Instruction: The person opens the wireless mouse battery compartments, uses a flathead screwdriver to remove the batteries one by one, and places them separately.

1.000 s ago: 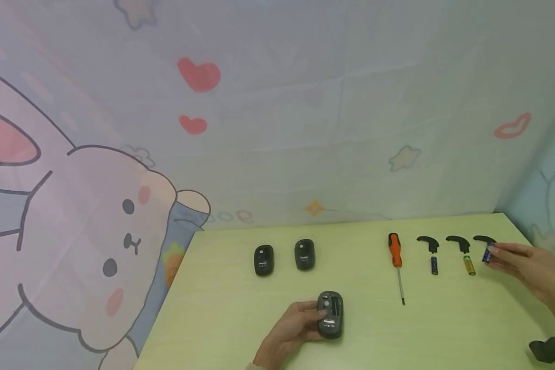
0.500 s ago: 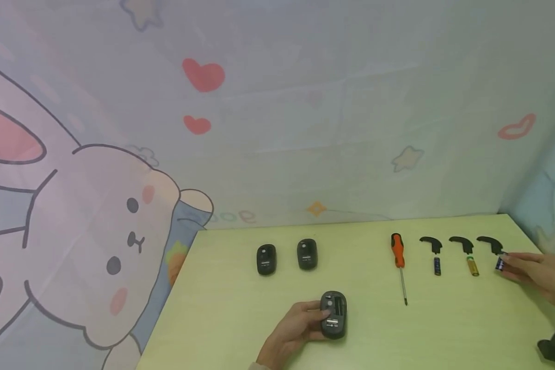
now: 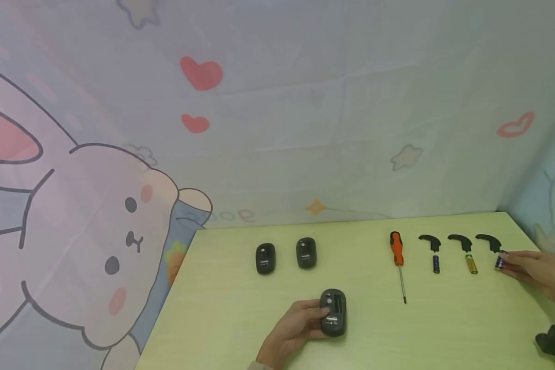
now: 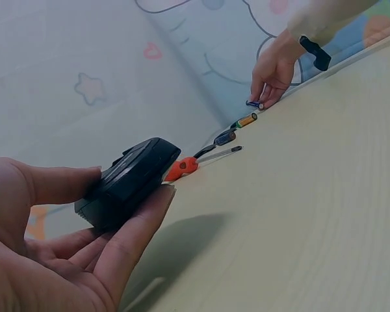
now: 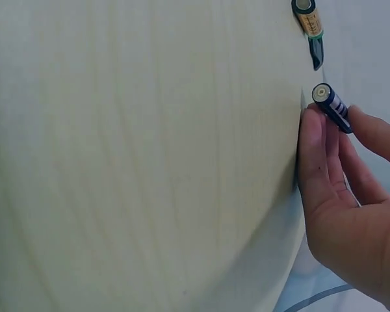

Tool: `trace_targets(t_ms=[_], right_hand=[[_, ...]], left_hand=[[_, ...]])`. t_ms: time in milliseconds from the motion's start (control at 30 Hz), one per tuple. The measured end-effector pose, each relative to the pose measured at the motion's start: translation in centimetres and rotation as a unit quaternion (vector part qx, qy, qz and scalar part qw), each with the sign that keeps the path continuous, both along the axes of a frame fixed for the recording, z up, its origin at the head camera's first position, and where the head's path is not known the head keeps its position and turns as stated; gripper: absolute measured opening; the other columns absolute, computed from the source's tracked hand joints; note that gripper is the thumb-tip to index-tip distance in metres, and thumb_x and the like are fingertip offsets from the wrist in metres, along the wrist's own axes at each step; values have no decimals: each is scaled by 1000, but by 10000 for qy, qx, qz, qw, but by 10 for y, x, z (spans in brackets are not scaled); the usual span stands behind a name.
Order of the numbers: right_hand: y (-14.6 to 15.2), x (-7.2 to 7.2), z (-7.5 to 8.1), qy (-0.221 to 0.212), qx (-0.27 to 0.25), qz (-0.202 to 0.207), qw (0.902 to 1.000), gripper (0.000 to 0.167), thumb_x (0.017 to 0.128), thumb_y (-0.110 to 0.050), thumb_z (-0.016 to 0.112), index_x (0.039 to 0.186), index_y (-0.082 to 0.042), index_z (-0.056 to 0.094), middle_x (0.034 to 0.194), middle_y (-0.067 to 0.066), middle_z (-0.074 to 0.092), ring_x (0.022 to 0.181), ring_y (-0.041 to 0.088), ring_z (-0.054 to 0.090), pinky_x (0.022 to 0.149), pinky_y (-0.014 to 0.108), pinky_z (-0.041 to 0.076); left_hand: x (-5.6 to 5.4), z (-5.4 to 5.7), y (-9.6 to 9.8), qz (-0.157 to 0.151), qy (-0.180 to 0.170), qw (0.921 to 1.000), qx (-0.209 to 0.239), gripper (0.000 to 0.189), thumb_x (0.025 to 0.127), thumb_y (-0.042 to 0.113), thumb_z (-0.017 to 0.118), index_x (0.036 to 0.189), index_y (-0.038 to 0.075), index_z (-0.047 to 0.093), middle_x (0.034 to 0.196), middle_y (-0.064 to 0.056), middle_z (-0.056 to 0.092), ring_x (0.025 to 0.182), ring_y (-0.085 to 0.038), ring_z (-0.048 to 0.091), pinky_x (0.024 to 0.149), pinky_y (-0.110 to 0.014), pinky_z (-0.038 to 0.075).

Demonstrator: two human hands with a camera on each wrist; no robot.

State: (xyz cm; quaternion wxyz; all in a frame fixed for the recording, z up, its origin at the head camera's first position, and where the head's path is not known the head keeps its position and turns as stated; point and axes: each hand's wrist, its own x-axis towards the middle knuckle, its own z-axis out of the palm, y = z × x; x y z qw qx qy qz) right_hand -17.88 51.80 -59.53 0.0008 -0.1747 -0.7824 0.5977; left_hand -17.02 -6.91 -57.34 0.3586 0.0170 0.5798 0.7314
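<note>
My left hand (image 3: pixel 292 329) grips a black computer mouse (image 3: pixel 333 313), its underside up with the battery slot uncovered. In the left wrist view the mouse (image 4: pixel 130 182) is held above the table, thumb on one face and fingers on the other. At the far right my right hand (image 3: pixel 538 275) pinches a dark blue battery (image 3: pixel 499 260) between thumb and fingers. The right wrist view shows that battery (image 5: pixel 332 107) with one end facing the camera. Just behind it lies a black curved cover (image 3: pixel 489 241).
Two more mice (image 3: pixel 265 258) lie underside up at the back left. An orange-handled screwdriver (image 3: pixel 397 250) is right of centre. Beside it are two black covers (image 3: pixel 460 241), with a blue battery (image 3: pixel 436 264) and a gold battery (image 3: pixel 471 264) in front. A patterned cloth (image 3: pixel 282 169) stands behind the table.
My right hand, holding the blue battery, has drawn a little right and toward me, uncovering the rightmost cover. My left hand keeps the mouse in nearly the same place.
</note>
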Motion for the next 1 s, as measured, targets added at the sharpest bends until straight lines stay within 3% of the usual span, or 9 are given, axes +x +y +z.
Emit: trace_targets(t_ms=[67, 133, 300, 567, 633, 700, 800, 1000], right_hand=[[-2, -1, 0, -46, 430, -24, 9991, 46, 108, -13, 56, 127, 28, 55, 77, -24, 68, 70, -6, 70, 70, 23, 65], [-3, -1, 1, -120, 943, -72, 9954, 60, 106, -20, 60, 135, 31, 45, 76, -20, 70, 67, -7, 68, 64, 20, 63], [-5, -1, 5, -286, 1863, -223, 9818, 62, 101, -32, 69, 127, 24, 59, 77, -3, 78, 61, -8, 63, 54, 15, 53], [-12, -4, 9, -583, 2279, -485, 9707, 52, 99, -28, 71, 120, 20, 65, 75, 6, 77, 61, 0, 59, 54, 20, 49], [-15, -4, 9, -563, 2509, -569, 9647, 48, 98, -27, 72, 116, 17, 69, 78, 15, 77, 65, 9, 62, 58, 23, 48], [-17, -4, 8, -484, 2734, -595, 9588, 45, 97, -26, 72, 112, 16, 70, 86, 26, 75, 73, 27, 66, 61, 28, 48], [-21, -2, 7, -318, 3042, -651, 9499, 41, 96, -24, 72, 107, 14, 71, 106, 38, 70, 94, 50, 63, 64, 37, 49], [-24, 2, 9, -223, 3056, -634, 9498, 43, 98, -26, 70, 107, 15, 71, 110, 40, 67, 99, 57, 61, 67, 44, 51]], left_hand=[[0, 0, 0, -10, -27, 10000, 44, 52, 100, 15, 68, 146, -5, 56, 126, -17, 75, 111, -24, 76, 94, -41, 65], [0, 0, -1, -32, -69, 9999, 98, 52, 100, 16, 68, 146, -5, 56, 125, -16, 76, 111, -23, 76, 94, -40, 65], [1, 0, -2, -60, -134, 9998, 166, 52, 100, 16, 68, 146, -5, 56, 124, -14, 77, 110, -22, 77, 94, -38, 65], [-1, 0, -1, -13, -45, 9998, 190, 51, 101, 15, 68, 145, -5, 56, 122, -14, 77, 108, -21, 76, 91, -37, 66], [0, 0, -1, 0, -34, 9998, 185, 50, 101, 15, 67, 145, -5, 57, 122, -14, 77, 108, -21, 77, 91, -38, 66], [0, 0, -1, 9, -5, 9998, 185, 50, 101, 15, 67, 145, -5, 57, 122, -15, 77, 108, -21, 77, 90, -38, 67], [1, 0, -1, 19, 3, 9998, 177, 49, 101, 15, 67, 145, -5, 57, 123, -16, 77, 108, -21, 77, 91, -39, 66], [-1, 0, -1, -8, -42, 9998, 189, 48, 102, 15, 65, 145, -4, 57, 124, -16, 76, 109, -22, 78, 92, -38, 66]])
